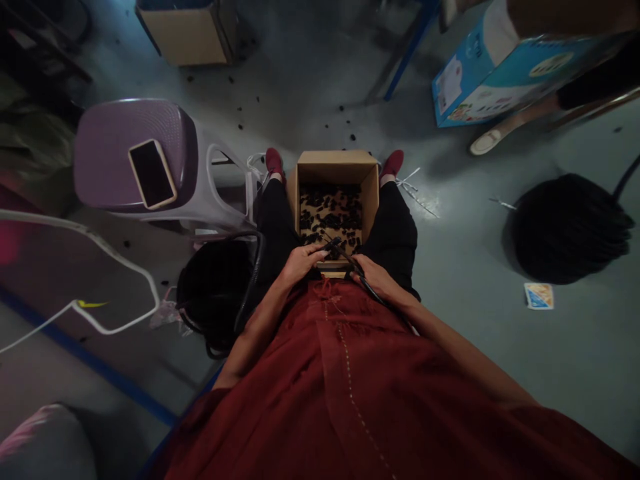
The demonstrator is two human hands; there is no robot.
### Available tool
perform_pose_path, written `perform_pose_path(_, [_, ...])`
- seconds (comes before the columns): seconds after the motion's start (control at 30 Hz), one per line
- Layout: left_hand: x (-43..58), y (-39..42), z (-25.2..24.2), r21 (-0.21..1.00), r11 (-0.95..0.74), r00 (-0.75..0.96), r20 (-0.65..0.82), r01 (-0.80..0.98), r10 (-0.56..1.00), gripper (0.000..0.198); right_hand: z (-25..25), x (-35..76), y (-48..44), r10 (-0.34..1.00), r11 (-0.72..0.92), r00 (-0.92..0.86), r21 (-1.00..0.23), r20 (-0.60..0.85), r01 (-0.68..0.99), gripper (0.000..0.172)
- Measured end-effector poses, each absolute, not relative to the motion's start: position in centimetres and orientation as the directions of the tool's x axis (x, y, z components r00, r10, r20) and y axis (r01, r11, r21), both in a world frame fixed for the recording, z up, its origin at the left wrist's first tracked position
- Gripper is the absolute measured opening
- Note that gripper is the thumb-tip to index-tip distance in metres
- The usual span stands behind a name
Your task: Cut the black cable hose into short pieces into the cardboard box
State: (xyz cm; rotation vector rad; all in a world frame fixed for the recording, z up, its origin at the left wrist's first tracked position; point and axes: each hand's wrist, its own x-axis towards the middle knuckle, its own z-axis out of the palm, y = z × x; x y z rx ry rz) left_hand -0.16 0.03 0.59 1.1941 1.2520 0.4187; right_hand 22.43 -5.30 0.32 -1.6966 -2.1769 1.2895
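Note:
My left hand (301, 262) is closed, with thumb and fingertips pinching a small black piece (334, 243) whose kind is too small to make out. My right hand (374, 273) is wrapped round what looks like dark scissors (345, 253); their thin blades point up and left, meeting the piece near my left fingertips. A black strip curves below my right hand, partly hidden by it. Both hands are over the near edge of an open cardboard box (337, 158) between my legs. Many small black pieces (330, 220) lie scattered inside the box.
On my left stand a purple-topped stool (107, 147) with a phone (153, 175) and a black basket (215, 287). To the right are a black coiled bundle (570, 230) and a blue carton (480, 77) beside another person's foot (485, 142). Another cardboard box (187, 37) is farther off.

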Motion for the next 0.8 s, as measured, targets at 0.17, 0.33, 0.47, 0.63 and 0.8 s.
perform_pose_path(0.17, [0.4, -0.4, 0.7, 0.857, 0.268, 0.276, -0.413, 0.439, 0.868, 0.035, 0.2, 22.0, -5.3, 0.857, 0.004, -0.328, -0.631, -0.398, 0.775, 0.036])
perform_pose_path(0.33, [1.0, -0.7, 1.0, 0.778, 0.085, 0.238, -0.292, 0.622, 0.926, 0.029, 0.2, 21.7, -5.4, 0.884, 0.011, -0.281, -0.585, -0.374, 0.811, 0.040])
perform_pose_path(0.47, [1.0, -0.9, 0.8, 0.704, -0.024, 0.262, -0.232, 0.709, 0.937, 0.029, 0.0, 21.6, -5.4, 0.882, -0.004, -0.267, -0.571, -0.389, 0.821, 0.037])
perform_pose_path(0.63, [0.9, -1.1, 0.8, 0.691, -0.054, 0.258, -0.195, 0.721, 0.946, 0.027, -0.2, 21.7, -5.3, 0.874, 0.002, -0.292, -0.599, -0.389, 0.801, 0.033])
perform_pose_path(0.8, [0.8, -1.3, 0.8, 0.698, -0.055, 0.253, -0.184, 0.714, 0.950, 0.026, 0.3, 21.8, -5.2, 0.861, 0.037, -0.335, -0.609, -0.383, 0.792, 0.030])
